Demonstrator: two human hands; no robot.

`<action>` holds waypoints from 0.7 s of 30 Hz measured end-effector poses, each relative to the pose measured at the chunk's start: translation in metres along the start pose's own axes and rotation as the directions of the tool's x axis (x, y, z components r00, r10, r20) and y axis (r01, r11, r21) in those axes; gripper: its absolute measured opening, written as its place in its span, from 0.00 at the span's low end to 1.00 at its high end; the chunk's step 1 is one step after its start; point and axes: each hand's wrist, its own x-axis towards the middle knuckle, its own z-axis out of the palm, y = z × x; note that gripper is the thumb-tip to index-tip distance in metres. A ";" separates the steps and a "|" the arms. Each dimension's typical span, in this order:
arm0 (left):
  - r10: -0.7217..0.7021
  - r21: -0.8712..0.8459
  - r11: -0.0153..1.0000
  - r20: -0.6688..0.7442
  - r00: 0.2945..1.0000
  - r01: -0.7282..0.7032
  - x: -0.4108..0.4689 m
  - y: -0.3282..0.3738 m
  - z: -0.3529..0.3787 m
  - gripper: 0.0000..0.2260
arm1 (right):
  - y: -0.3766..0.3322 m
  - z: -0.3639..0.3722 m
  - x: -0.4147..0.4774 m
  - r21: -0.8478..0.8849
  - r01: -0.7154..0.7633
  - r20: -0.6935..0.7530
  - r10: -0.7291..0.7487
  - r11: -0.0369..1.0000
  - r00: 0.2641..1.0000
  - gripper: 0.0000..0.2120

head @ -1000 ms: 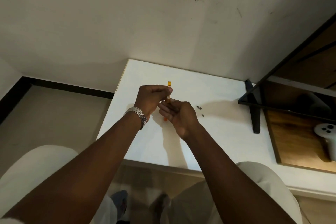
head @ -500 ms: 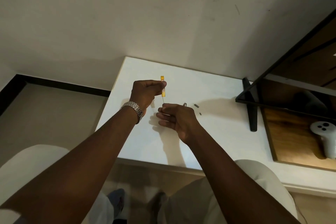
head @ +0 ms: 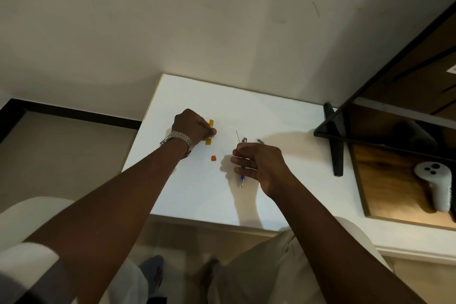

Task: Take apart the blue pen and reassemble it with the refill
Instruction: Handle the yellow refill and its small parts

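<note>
Blue pen [head: 242, 175] is gripped in the closed fingers of the right hand [head: 259, 163] over the white tabletop [head: 283, 180]. Left of the pen, a yellow refill case [head: 210, 132] is pinched by the left hand [head: 192, 127]; an orange cap [head: 213, 158] is seen between them.

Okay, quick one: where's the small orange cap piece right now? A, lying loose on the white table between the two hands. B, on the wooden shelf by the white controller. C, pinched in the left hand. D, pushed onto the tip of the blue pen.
A: the orange cap lies alone on the white table, apart from the left hand and right hand.
</note>
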 end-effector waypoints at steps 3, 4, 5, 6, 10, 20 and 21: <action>0.025 0.076 0.997 0.012 1.000 -0.026 0.003 0.002 -0.003 0.10 | -0.002 -0.002 -0.001 0.007 0.003 0.000 -0.003 1.000 1.000 0.08; 0.039 0.112 0.993 0.015 0.999 -0.041 0.004 0.002 -0.003 0.10 | -0.004 -0.003 -0.002 0.011 0.005 0.000 -0.005 1.000 1.000 0.08; 0.054 0.147 0.988 0.022 0.998 -0.057 0.004 0.002 -0.004 0.09 | -0.005 -0.004 -0.002 0.015 0.009 0.000 -0.009 1.000 1.000 0.09; 0.065 0.174 0.982 0.030 0.997 -0.070 0.004 0.002 -0.003 0.09 | -0.006 -0.006 -0.002 0.021 0.013 -0.002 -0.013 1.000 1.000 0.09; 0.076 0.229 0.970 0.024 0.997 -0.080 0.007 0.001 -0.003 0.10 | -0.010 -0.011 0.001 0.054 0.001 -0.056 0.002 0.999 0.998 0.08; 0.178 0.315 0.926 0.118 0.977 -0.207 -0.030 0.045 0.073 0.21 | -0.027 -0.030 0.008 0.070 0.053 -0.192 -0.038 0.996 0.981 0.04; 0.169 0.364 0.908 0.141 0.975 -0.210 -0.030 0.046 0.078 0.22 | -0.026 -0.031 0.008 0.068 0.054 -0.197 -0.039 0.996 0.980 0.03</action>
